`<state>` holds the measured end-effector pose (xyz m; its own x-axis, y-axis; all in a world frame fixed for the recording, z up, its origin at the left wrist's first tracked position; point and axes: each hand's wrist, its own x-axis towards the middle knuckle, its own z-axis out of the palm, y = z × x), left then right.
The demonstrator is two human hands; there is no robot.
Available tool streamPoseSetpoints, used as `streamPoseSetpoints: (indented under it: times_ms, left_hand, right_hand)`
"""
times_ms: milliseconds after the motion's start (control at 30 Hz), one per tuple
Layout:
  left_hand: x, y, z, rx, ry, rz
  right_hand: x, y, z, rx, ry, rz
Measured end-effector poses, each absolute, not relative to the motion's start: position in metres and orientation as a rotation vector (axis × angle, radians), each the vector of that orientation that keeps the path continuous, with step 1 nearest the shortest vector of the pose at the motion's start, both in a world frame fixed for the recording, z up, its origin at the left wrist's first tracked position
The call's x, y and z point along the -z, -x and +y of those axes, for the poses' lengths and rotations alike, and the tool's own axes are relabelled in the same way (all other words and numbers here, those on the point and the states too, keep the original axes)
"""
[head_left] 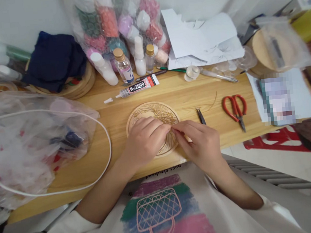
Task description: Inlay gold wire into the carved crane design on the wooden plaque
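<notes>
A round wooden disc (130, 122) with gold wire line work lies on the table under both hands. My left hand (146, 139) is closed above its left and middle part, thumb and fingers pinched near the disc's right side. My right hand (201, 141) meets it there, fingertips pinched together too. Whatever sits between the fingertips is too small to make out. To the right of the disc, black-handled tweezers (201, 116) lie beside a thin curved wire (214, 102). Farther right are red-handled pliers (236, 111).
Behind the disc lies a B-7000 glue tube (139, 88), with small bottles (124, 66) in a row beyond. A white cable (109, 142) loops over plastic bags (32, 141) on the left. Papers (200, 40) and a phone (278, 100) are to the right.
</notes>
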<state>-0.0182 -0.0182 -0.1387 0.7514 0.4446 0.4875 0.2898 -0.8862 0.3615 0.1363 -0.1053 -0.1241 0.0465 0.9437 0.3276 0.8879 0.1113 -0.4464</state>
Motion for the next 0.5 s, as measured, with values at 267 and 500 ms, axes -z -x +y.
streamPoseSetpoints:
  times_ms: [267, 500]
  left_hand:
    - [0.1402, 0.0183, -0.019, -0.843, -2.695, 0.564]
    - [0.1395, 0.0169, -0.0183, -0.875, -2.668, 0.605]
  right_hand:
    - [0.1231, -0.1355, -0.1049, -0.138, 1.781, -1.855]
    - [0.1236, -0.1377, -0.103, -0.026, 1.77, -1.906]
